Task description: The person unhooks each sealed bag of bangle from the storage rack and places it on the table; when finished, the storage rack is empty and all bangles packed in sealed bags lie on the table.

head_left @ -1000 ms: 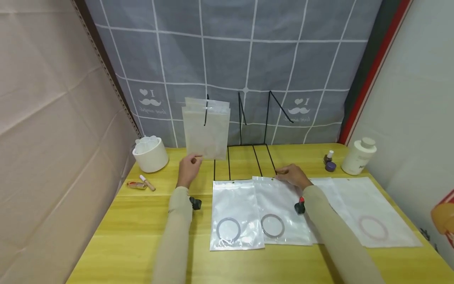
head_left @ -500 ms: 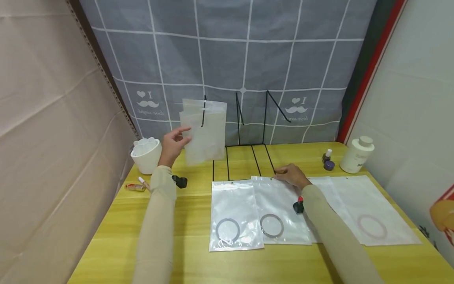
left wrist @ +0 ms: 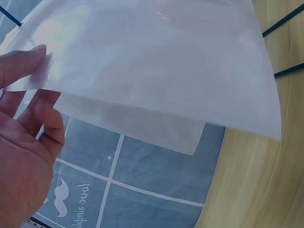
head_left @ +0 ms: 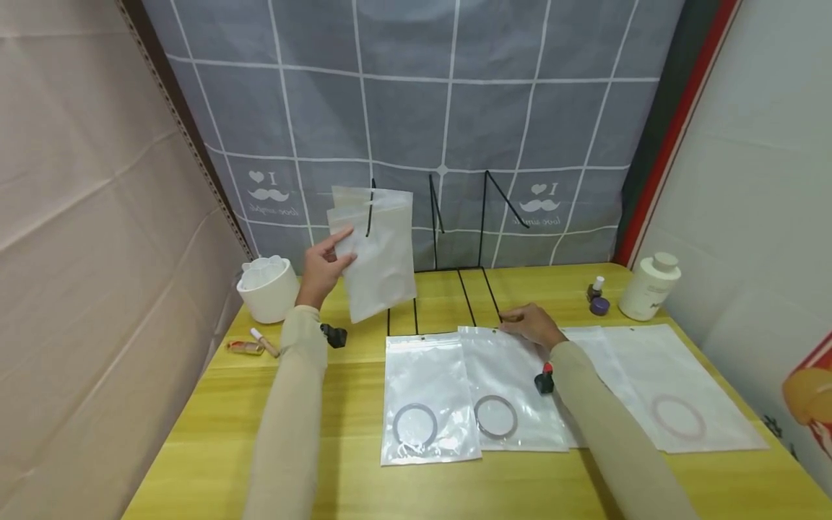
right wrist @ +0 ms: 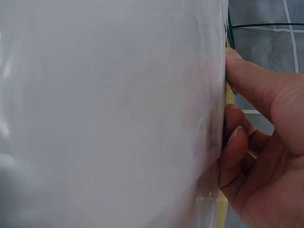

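My left hand [head_left: 321, 272] pinches the left edge of the front white zip bag [head_left: 382, 271], its thumb in front of the sheet. That bag and another bag behind it hang on the left hook [head_left: 370, 213] of a black wire rack [head_left: 470, 296]. In the left wrist view the front bag [left wrist: 166, 61] is swung away from the one behind. My right hand [head_left: 534, 323] holds the front right end of the rack's base, just above a clear bag [head_left: 520, 375] with a ring inside. Part of that grip is hidden by the bag [right wrist: 109, 114] in the right wrist view.
Left of that bag lies another ringed bag [head_left: 425, 375]; more flat bags [head_left: 669, 361] lie at right. A white pot [head_left: 269, 292] and small tubes [head_left: 260, 343] stand left. A white bottle [head_left: 650, 289], small bottle [head_left: 595, 287] and purple lid [head_left: 599, 306] are at right.
My left hand has risen from the bags' bottom edge to the left side and taken hold of the front bag, whose lower part now swings forward. The right hand stays put.
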### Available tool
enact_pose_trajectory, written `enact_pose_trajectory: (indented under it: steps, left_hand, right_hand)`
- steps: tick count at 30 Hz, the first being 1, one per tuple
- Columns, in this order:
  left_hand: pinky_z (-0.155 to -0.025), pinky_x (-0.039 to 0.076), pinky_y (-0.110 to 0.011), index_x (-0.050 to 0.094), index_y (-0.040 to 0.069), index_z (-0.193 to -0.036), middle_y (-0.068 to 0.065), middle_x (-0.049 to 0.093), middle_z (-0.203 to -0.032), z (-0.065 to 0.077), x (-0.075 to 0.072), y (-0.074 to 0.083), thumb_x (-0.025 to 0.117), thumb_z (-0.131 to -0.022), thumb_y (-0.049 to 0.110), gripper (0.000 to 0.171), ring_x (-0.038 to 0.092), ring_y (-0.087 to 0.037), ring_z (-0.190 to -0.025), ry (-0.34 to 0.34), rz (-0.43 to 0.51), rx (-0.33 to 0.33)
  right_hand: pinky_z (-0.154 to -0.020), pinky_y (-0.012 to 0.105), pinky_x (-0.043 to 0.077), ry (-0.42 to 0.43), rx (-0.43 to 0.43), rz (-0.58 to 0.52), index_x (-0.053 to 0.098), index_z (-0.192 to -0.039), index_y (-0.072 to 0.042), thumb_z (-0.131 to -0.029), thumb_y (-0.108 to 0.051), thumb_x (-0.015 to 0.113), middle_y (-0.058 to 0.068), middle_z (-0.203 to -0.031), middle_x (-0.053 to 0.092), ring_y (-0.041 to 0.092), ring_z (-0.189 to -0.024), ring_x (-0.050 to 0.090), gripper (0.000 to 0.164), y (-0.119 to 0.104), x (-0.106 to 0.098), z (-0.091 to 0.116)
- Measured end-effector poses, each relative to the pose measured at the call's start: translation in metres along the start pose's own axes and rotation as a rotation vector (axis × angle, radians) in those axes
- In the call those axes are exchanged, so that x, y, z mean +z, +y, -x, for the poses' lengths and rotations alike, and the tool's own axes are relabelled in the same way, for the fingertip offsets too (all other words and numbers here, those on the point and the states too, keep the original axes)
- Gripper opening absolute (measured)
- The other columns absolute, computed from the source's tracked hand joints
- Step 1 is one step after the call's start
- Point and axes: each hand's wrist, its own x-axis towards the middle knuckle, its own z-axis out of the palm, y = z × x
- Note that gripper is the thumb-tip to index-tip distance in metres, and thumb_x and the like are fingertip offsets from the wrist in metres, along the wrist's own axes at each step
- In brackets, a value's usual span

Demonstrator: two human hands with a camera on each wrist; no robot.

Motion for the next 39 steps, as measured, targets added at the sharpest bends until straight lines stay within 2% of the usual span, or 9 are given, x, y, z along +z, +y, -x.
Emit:
enact_pose_trajectory:
  steps: [3, 6, 15, 24, 27, 30, 33, 36, 39]
  left_hand:
    - [-0.056, 0.04, -0.013, 0.064, 0.007, -0.136, -0.012, 0.064, -0.09, 0.006, 0.001, 0.004, 0.072, -0.091, -0.002, 0.047, 0.051, -0.002, -0.065, 0.031, -0.001, 0.02]
    - [-0.051, 0.033, -0.015, 0.064, 0.002, -0.135, -0.004, 0.043, -0.067, 0.017, 0.001, 0.019, 0.071, -0.09, -0.004, 0.045, 0.034, -0.005, -0.055, 0.034, -0.02, 0.033]
    - [-0.053, 0.038, -0.014, 0.064, -0.002, -0.134, -0.014, 0.048, -0.073, 0.045, 0.002, 0.036, 0.068, -0.09, -0.009, 0.044, 0.041, -0.006, -0.06, 0.025, 0.024, 0.03]
    - [-0.065, 0.049, -0.012, 0.067, 0.008, -0.134, -0.019, 0.065, -0.128, 0.062, -0.005, 0.034, 0.073, -0.09, -0.001, 0.045, 0.059, -0.007, -0.082, 0.027, 0.008, 0.022]
    - [-0.061, 0.046, -0.012, 0.069, 0.007, -0.13, -0.017, 0.067, -0.106, 0.073, -0.009, 0.04, 0.074, -0.09, 0.0, 0.041, 0.055, -0.006, -0.075, 0.045, -0.024, 0.062]
    - [-0.054, 0.039, -0.015, 0.071, 0.006, -0.127, -0.01, 0.051, -0.079, 0.087, -0.015, 0.047, 0.075, -0.089, 0.0, 0.038, 0.042, -0.008, -0.065, 0.057, -0.068, 0.108]
    - [-0.054, 0.038, -0.016, 0.07, 0.003, -0.126, -0.004, 0.046, -0.075, 0.103, -0.023, 0.055, 0.074, -0.089, -0.002, 0.038, 0.038, -0.008, -0.063, 0.035, -0.051, 0.141]
    - [-0.062, 0.048, -0.015, 0.067, 0.0, -0.129, 0.0, 0.06, -0.086, 0.12, -0.034, 0.061, 0.073, -0.088, -0.007, 0.042, 0.051, -0.006, -0.069, -0.026, 0.094, 0.075]
    - [-0.075, 0.057, -0.021, 0.064, 0.003, -0.132, 0.001, 0.07, -0.106, 0.14, -0.048, 0.058, 0.069, -0.088, -0.012, 0.047, 0.065, -0.008, -0.086, -0.087, 0.305, -0.102]
  right_hand:
    - [-0.106, 0.056, 0.043, -0.003, 0.017, -0.006, 0.068, -0.133, -0.013, -0.092, -0.032, 0.076, 0.019, -0.138, 0.061, 0.039, -0.13, 0.054, 0.046, -0.001, 0.001, 0.0]
    - [-0.107, 0.057, 0.042, -0.009, 0.018, -0.003, 0.067, -0.133, -0.014, -0.091, -0.034, 0.076, 0.019, -0.138, 0.061, 0.039, -0.13, 0.053, 0.047, 0.0, 0.001, -0.001]
    - [-0.106, 0.057, 0.043, -0.017, 0.0, -0.002, 0.068, -0.133, -0.013, -0.091, -0.035, 0.076, 0.019, -0.137, 0.062, 0.039, -0.128, 0.054, 0.047, 0.006, 0.004, 0.0]
    - [-0.104, 0.056, 0.045, -0.02, -0.022, 0.021, 0.065, -0.136, -0.014, -0.093, -0.035, 0.075, 0.019, -0.138, 0.061, 0.039, -0.129, 0.054, 0.049, 0.007, 0.002, 0.003]
    - [-0.104, 0.056, 0.044, -0.014, -0.034, 0.029, 0.065, -0.136, -0.014, -0.093, -0.035, 0.074, 0.019, -0.139, 0.061, 0.039, -0.129, 0.054, 0.049, 0.008, 0.001, 0.002]
    - [-0.105, 0.057, 0.043, -0.017, -0.038, 0.029, 0.065, -0.136, -0.014, -0.093, -0.037, 0.074, 0.019, -0.139, 0.06, 0.04, -0.13, 0.052, 0.05, 0.008, 0.001, 0.001]
    - [-0.106, 0.058, 0.043, -0.022, -0.04, 0.023, 0.065, -0.136, -0.013, -0.092, -0.038, 0.075, 0.019, -0.138, 0.061, 0.04, -0.13, 0.053, 0.051, 0.007, 0.001, 0.0]
    - [-0.106, 0.057, 0.042, -0.024, -0.039, 0.01, 0.065, -0.136, -0.013, -0.092, -0.038, 0.074, 0.019, -0.137, 0.062, 0.041, -0.13, 0.053, 0.051, 0.005, 0.0, 0.001]
    - [-0.107, 0.058, 0.041, -0.021, -0.035, 0.0, 0.065, -0.136, -0.013, -0.092, -0.037, 0.075, 0.019, -0.137, 0.061, 0.041, -0.131, 0.052, 0.051, 0.002, -0.002, 0.001]
